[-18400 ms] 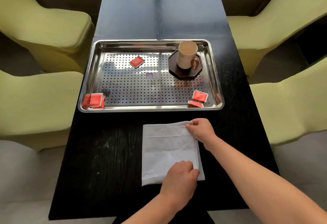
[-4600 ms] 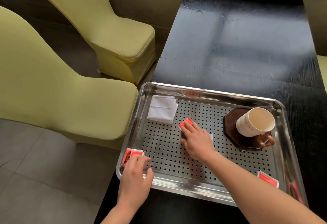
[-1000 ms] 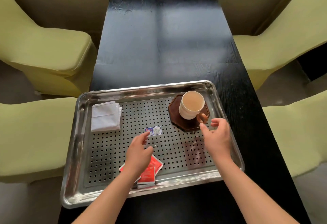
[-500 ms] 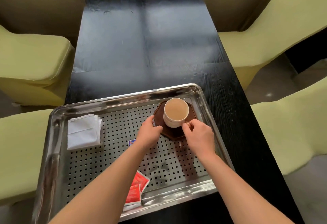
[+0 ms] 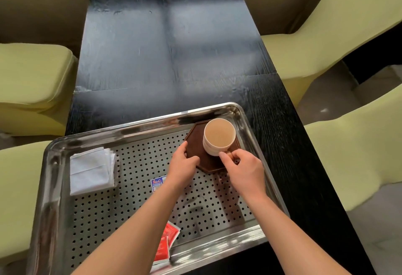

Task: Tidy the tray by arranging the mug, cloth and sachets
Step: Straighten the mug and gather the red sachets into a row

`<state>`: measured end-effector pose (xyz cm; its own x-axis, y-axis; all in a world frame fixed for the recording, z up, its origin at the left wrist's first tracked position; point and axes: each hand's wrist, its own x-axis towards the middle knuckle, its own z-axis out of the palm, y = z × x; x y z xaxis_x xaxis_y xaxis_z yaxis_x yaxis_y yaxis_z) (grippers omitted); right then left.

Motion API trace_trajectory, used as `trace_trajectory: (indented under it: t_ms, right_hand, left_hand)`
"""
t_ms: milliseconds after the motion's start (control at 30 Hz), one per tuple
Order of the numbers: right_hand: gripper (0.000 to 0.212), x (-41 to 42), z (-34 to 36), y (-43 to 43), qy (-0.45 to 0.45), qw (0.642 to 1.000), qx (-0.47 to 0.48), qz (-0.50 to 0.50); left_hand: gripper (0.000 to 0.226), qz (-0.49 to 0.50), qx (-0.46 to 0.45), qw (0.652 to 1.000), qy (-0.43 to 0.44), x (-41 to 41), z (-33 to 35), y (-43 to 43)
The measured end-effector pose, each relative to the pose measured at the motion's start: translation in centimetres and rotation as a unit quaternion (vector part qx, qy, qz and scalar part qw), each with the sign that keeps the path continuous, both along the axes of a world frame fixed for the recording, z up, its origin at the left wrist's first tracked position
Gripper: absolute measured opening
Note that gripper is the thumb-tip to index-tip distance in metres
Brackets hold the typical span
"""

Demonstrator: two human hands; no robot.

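Cloth (image 5: 92, 170), one, folded, tray's (image 5: 54, 198) ten-o'clock corner, seemingly parked clear. Sachets (image 5: 166, 243), red, at least two, overlapped at six o'clock, probably gathered. Left hand (image 5: 185, 164), fingers curled on the single coaster's (image 5: 196, 146) edge, likely steadying. Mug (image 5: 218, 136), one, two o'clock. Right hand (image 5: 243, 168) pinching its handle, likely to turn it.

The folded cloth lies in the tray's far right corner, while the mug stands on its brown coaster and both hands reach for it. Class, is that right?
Not quite. The head view shows the folded cloth in the far left corner of the tray. The mug does stand on its brown coaster, with the left hand and right hand at it.
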<state>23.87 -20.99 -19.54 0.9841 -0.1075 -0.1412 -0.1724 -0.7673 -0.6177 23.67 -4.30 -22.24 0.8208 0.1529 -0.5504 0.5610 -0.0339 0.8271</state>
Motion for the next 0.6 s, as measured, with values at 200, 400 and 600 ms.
trace_trajectory:
  t_ms: [200,400,600]
  right_hand:
    - [0.044,-0.5,-0.5,-1.8,0.009,0.995,0.068,-0.066]
    - [0.032,-0.1,-2.7,-1.9,0.173,0.913,0.295,-0.222]
    - [0.039,0.1,-3.3,-2.0,0.149,0.930,0.261,-0.212]
  left_hand:
    - [0.061,0.016,-0.044,0.999,-0.019,-0.5,0.0,0.1]
    - [0.082,-0.011,-0.012,1.000,0.008,-0.4,0.1,-0.3]
    - [0.086,-0.001,-0.012,1.000,0.018,-0.3,0.2,-0.6]
